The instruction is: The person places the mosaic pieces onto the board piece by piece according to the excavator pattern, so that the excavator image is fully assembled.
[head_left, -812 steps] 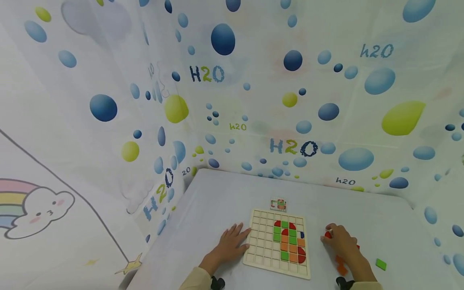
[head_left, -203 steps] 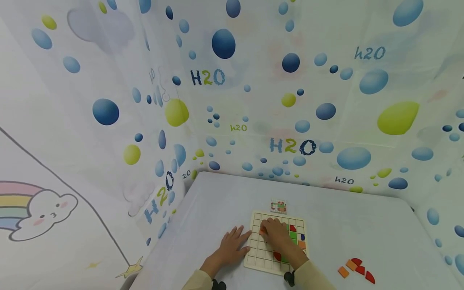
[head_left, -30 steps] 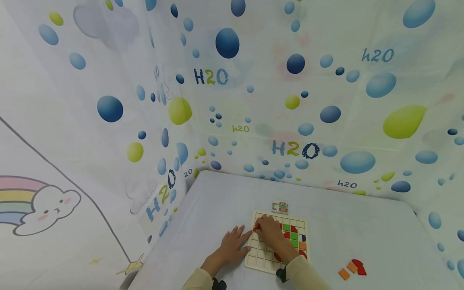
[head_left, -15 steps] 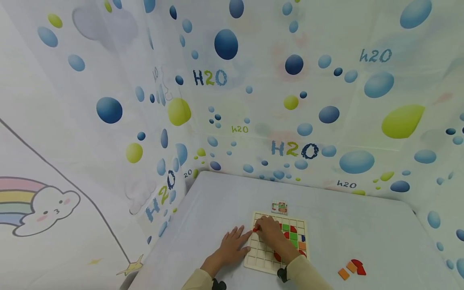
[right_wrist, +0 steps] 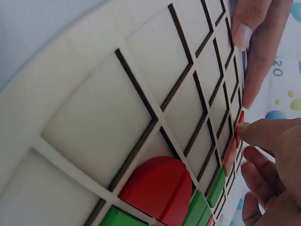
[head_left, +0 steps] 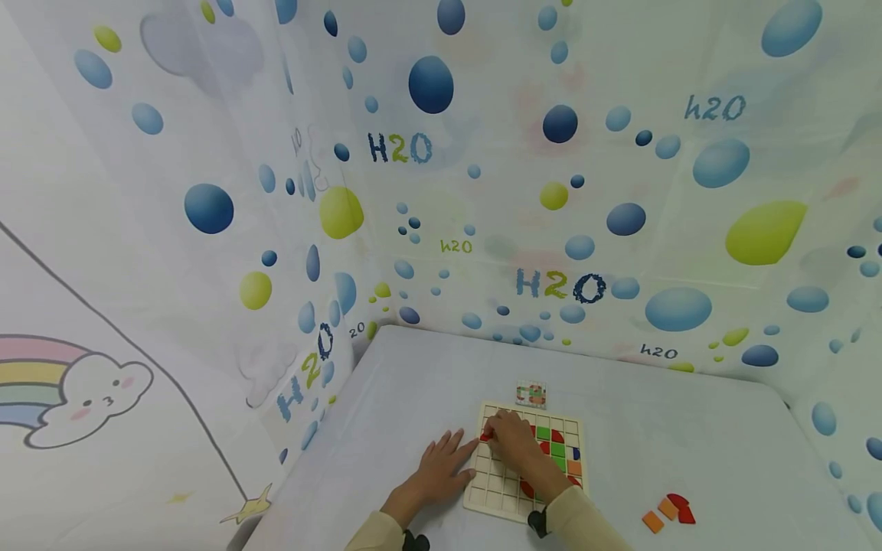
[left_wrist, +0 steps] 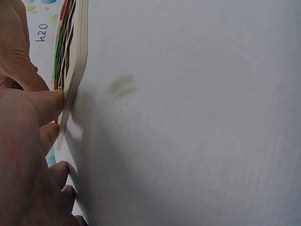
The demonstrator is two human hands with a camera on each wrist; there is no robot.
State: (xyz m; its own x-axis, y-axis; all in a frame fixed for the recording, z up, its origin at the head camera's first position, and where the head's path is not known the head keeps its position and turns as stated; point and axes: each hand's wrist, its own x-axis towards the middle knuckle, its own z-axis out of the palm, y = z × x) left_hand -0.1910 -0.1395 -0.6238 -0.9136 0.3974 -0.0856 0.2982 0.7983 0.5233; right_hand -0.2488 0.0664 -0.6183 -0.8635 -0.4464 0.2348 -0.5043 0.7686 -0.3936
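A pale wooden grid board (head_left: 491,493) lies on the white table, with red, green, orange and dark blue tiles in its right part. My right hand (head_left: 513,442) reaches across it and pinches a red tile (head_left: 485,438) at a cell by the left edge. In the right wrist view the thumb presses that tile (right_wrist: 239,127), beside an orange one (right_wrist: 229,159). My left hand (head_left: 439,468) rests spread on the table, its fingertips and thumb at the board's left side. The left wrist view shows those fingers (left_wrist: 49,106) against the board edge (left_wrist: 77,61). My right hand hides several cells.
A small patterned card (head_left: 531,393) lies just behind the board. Right of the board are two orange square tiles (head_left: 652,523) and two red curved tiles (head_left: 686,515). Printed sheeting (head_left: 496,229) rises behind the table.
Since the oldest frame, tiles have been added to the board and the loose pile has shrunk. My right hand has moved from the pile to the board's left side; lately it barely moves.
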